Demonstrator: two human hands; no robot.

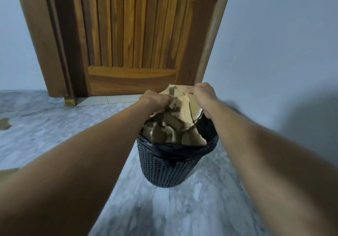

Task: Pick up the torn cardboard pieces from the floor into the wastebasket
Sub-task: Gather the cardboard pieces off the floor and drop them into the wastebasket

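Observation:
A dark mesh wastebasket [170, 169] lined with a black bag stands on the marbled floor, heaped above its rim with torn brown cardboard pieces [175, 131]. Over the far side of the basket both hands hold a bundle of cardboard pieces [180, 105]. My left hand [152, 99] is shut on the bundle's left edge. My right hand [203, 96] grips its top right edge. The bundle rests against the pile in the basket.
A closed wooden door [131, 34] in its frame stands right behind the basket, with pale walls on both sides. A torn cardboard piece [4, 124] lies on the floor at the far left, another [8, 171] at the left edge.

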